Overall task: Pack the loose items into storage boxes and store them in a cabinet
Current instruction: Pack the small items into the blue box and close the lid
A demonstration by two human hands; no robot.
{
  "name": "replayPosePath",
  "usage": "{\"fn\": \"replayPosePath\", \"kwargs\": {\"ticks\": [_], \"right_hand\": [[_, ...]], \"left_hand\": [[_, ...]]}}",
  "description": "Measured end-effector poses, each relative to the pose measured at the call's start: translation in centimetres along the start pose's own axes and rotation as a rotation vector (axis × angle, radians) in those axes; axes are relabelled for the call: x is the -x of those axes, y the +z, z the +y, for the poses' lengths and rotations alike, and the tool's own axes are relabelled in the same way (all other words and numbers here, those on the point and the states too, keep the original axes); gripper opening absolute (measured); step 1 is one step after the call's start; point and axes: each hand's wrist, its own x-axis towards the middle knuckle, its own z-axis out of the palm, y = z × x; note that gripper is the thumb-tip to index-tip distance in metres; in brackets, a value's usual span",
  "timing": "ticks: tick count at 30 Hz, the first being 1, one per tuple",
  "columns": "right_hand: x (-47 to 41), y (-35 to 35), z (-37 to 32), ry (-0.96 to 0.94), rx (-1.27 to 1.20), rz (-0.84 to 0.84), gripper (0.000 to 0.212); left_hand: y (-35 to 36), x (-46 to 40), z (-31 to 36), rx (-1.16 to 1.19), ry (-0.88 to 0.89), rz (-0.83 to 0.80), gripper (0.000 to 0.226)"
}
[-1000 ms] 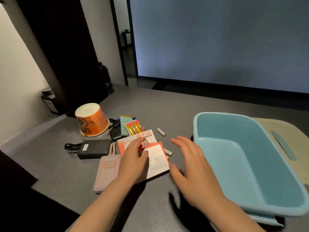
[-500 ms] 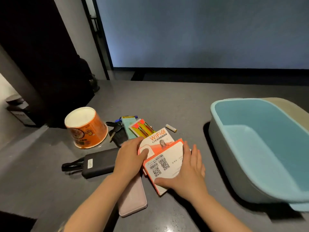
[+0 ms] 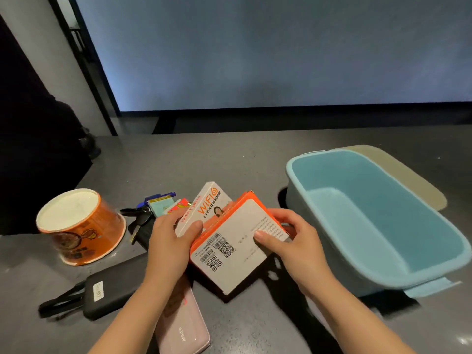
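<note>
Cartons: two WiFi boxes (image 3: pixel 229 241) held stacked and tilted just left of the blue storage box (image 3: pixel 378 274), clear of the table (image 3: pixel 229 162). Left hand (image 3: pixel 168 246) grip pinches the rear carton; right hand (image 3: pixel 293 241) grip clasps the front one. Recommendation: square both edges, carry over the rim, lay flat.

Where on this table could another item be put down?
Bare table lies behind the two boxes, between the orange cup and blue bin. It is crowded beside the cup: keys, black power bank, pink power bank.
</note>
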Motion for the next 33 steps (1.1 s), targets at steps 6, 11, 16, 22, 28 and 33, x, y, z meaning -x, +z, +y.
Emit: {"fn": "replayPosePath", "kwargs": {"ticks": [6, 11, 16, 22, 28, 33], "right_hand": [[-2.8, -7.5, -5.8, -0.170, -0.107, 0.098, 0.031], [-5.6, -17.5, -6.3, -0.180, -0.114, 0.181, 0.032], [-7.6, -23.4, -3.0, -0.244, 0.250, 0.131, 0.034], [-11.3, -22.1, 2.0, -0.388, 0.741, -0.259, 0.030], [-13.4, -22.1, 5.0, -0.450, 1.273, -0.583, 0.057], [-14.4, -20.9, 6.3, -0.362, 1.468, -0.715, 0.098]], "left_hand": [[3.1, -1.4, 7.8, 0.252, 0.177, 0.146, 0.032], [7.7, -2.5, 13.2, 0.408, 0.215, 0.192, 0.028], [12.0, -2.9, 15.1, 0.487, 0.193, 0.249, 0.026], [15.9, -3.4, 16.3, 0.531, 0.164, 0.179, 0.027], [17.3, -3.7, 16.3, 0.504, 0.162, 0.148, 0.028], [18.1, -3.3, 16.5, 0.490, 0.175, 0.073, 0.027]]}}
